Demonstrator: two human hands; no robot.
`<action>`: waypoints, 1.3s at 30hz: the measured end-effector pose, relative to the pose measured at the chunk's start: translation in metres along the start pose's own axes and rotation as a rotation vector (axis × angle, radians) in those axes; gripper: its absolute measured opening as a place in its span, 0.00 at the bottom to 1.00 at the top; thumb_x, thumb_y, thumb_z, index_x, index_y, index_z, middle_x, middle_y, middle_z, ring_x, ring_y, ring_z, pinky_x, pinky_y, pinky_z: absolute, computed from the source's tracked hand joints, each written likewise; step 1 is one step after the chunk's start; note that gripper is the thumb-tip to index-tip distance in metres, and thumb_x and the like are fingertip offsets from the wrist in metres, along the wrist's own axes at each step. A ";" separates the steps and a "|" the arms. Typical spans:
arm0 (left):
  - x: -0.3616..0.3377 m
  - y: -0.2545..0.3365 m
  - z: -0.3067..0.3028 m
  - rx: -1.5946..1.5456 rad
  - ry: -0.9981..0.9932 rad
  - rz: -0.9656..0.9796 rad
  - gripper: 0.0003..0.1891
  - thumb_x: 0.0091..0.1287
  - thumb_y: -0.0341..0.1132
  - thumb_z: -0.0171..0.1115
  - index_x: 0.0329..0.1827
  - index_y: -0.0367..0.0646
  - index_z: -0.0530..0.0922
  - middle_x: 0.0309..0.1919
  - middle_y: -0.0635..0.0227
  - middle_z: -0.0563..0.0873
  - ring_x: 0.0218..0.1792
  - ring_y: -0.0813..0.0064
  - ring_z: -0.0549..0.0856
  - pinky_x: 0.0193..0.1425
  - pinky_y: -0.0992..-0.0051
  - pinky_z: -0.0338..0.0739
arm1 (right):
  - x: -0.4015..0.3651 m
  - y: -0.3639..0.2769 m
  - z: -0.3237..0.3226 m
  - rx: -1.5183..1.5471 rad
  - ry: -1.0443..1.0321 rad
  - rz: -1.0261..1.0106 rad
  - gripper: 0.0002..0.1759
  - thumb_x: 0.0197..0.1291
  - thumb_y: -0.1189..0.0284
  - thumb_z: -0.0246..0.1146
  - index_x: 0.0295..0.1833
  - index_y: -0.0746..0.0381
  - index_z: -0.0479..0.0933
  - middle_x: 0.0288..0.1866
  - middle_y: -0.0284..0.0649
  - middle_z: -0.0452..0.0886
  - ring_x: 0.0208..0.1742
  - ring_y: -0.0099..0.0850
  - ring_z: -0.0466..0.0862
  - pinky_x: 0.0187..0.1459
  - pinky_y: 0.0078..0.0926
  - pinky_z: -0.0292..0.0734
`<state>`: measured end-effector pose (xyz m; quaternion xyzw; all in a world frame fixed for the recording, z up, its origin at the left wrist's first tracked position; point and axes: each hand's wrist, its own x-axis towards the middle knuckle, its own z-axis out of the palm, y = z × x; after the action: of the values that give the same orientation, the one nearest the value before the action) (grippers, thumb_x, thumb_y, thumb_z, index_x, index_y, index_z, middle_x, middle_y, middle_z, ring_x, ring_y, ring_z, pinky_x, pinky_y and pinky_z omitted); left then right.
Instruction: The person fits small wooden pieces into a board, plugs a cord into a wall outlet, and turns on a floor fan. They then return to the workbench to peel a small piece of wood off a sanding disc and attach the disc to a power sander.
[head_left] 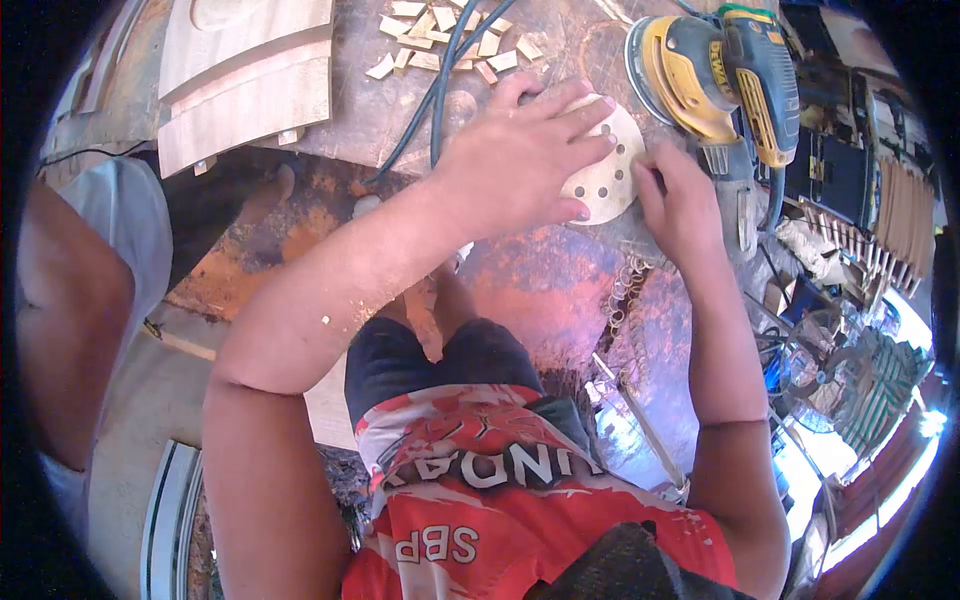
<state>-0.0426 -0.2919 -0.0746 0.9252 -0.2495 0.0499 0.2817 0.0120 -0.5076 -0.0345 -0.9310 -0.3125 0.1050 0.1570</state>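
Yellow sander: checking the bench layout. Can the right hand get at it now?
Probably yes: the right hand touches the edge of the sanding disc just beside the sander, with nothing lying between them.

A pale round sanding disc (608, 188) with holes lies flat on the workbench (572, 52).

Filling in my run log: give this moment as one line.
left hand flat on disc | right hand at disc edge, grip unclear | sander beside disc on bench

At 1 o'clock, the yellow and black power sander (712, 75) reads "DEWALT". At 6 o'clock, the red and white shirt (480, 520) shows "SBP" and, upside down, "UNDAY".
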 end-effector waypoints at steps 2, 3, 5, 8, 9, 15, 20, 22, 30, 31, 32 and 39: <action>0.001 0.001 0.000 -0.013 0.014 -0.013 0.33 0.50 0.50 0.71 0.62 0.54 0.75 0.69 0.69 0.70 0.71 0.69 0.64 0.68 0.58 0.58 | 0.021 -0.001 0.004 0.005 0.025 -0.011 0.06 0.60 0.72 0.58 0.37 0.63 0.69 0.32 0.52 0.76 0.38 0.53 0.77 0.40 0.47 0.72; 0.001 0.002 0.001 -0.014 0.014 -0.011 0.33 0.50 0.50 0.71 0.62 0.54 0.75 0.69 0.69 0.70 0.71 0.69 0.64 0.68 0.58 0.58 | 0.029 -0.004 0.005 0.009 0.049 -0.033 0.06 0.60 0.72 0.58 0.37 0.63 0.69 0.32 0.53 0.76 0.38 0.53 0.77 0.40 0.48 0.72; 0.001 0.002 -0.001 -0.005 0.021 -0.007 0.34 0.50 0.50 0.71 0.62 0.54 0.75 0.69 0.69 0.70 0.71 0.69 0.64 0.68 0.57 0.58 | 0.027 -0.005 0.002 0.013 0.045 -0.033 0.06 0.60 0.72 0.58 0.37 0.63 0.69 0.32 0.53 0.76 0.38 0.53 0.77 0.40 0.48 0.72; 0.002 0.002 -0.006 -0.015 -0.004 -0.007 0.34 0.49 0.50 0.71 0.61 0.53 0.75 0.69 0.69 0.69 0.71 0.68 0.65 0.68 0.57 0.58 | 0.005 -0.004 -0.003 -0.020 -0.008 0.022 0.07 0.59 0.72 0.59 0.37 0.64 0.69 0.31 0.52 0.76 0.38 0.52 0.78 0.39 0.47 0.72; 0.001 0.001 -0.006 -0.017 -0.003 -0.008 0.34 0.49 0.50 0.71 0.61 0.53 0.75 0.69 0.69 0.69 0.71 0.68 0.65 0.68 0.57 0.58 | 0.002 -0.003 -0.003 -0.017 0.000 0.003 0.07 0.59 0.72 0.59 0.37 0.63 0.69 0.31 0.52 0.76 0.38 0.52 0.78 0.40 0.47 0.72; 0.001 0.003 -0.003 -0.007 0.026 -0.011 0.34 0.48 0.49 0.71 0.61 0.54 0.75 0.69 0.70 0.70 0.71 0.68 0.65 0.68 0.57 0.57 | 0.024 -0.004 0.002 0.025 0.064 -0.083 0.07 0.59 0.72 0.59 0.36 0.63 0.68 0.32 0.52 0.76 0.38 0.53 0.77 0.39 0.48 0.72; 0.002 0.004 -0.007 -0.019 0.016 -0.016 0.33 0.48 0.50 0.72 0.61 0.55 0.76 0.68 0.70 0.70 0.71 0.67 0.65 0.68 0.57 0.57 | -0.001 0.001 0.000 -0.010 0.038 -0.038 0.07 0.59 0.73 0.58 0.37 0.64 0.68 0.31 0.52 0.76 0.38 0.53 0.77 0.39 0.48 0.71; 0.002 0.003 -0.003 -0.022 0.025 -0.001 0.33 0.48 0.50 0.72 0.61 0.55 0.76 0.68 0.70 0.70 0.70 0.67 0.65 0.68 0.57 0.58 | 0.019 -0.005 0.002 0.015 0.061 -0.050 0.07 0.59 0.73 0.58 0.37 0.64 0.68 0.31 0.52 0.76 0.38 0.53 0.77 0.39 0.49 0.71; 0.001 0.003 -0.003 -0.023 -0.001 0.000 0.34 0.49 0.50 0.71 0.62 0.55 0.75 0.69 0.70 0.70 0.71 0.67 0.65 0.69 0.56 0.58 | -0.001 -0.002 0.001 0.006 0.050 -0.021 0.06 0.60 0.72 0.57 0.37 0.63 0.68 0.31 0.53 0.76 0.37 0.54 0.77 0.39 0.49 0.71; 0.000 0.004 -0.002 -0.006 0.003 -0.005 0.34 0.49 0.51 0.71 0.62 0.55 0.75 0.69 0.70 0.69 0.71 0.67 0.65 0.69 0.56 0.58 | 0.005 -0.004 0.002 0.005 0.051 -0.012 0.06 0.60 0.72 0.57 0.37 0.63 0.68 0.31 0.53 0.76 0.37 0.54 0.77 0.39 0.49 0.71; 0.001 0.004 -0.002 0.019 0.012 -0.013 0.34 0.49 0.51 0.71 0.62 0.55 0.75 0.69 0.70 0.69 0.71 0.67 0.65 0.68 0.56 0.58 | 0.023 -0.007 0.004 0.011 0.070 -0.043 0.07 0.60 0.72 0.58 0.37 0.63 0.68 0.31 0.53 0.76 0.37 0.54 0.77 0.39 0.50 0.71; 0.002 0.001 -0.005 0.007 -0.011 -0.002 0.34 0.49 0.51 0.71 0.62 0.56 0.75 0.69 0.70 0.69 0.71 0.67 0.65 0.68 0.56 0.58 | 0.000 -0.001 -0.002 -0.023 0.007 0.007 0.06 0.60 0.72 0.57 0.37 0.63 0.69 0.31 0.52 0.76 0.38 0.53 0.77 0.39 0.49 0.71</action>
<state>-0.0413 -0.2909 -0.0692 0.9266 -0.2501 0.0453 0.2770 0.0118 -0.5072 -0.0324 -0.9341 -0.3100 0.0989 0.1471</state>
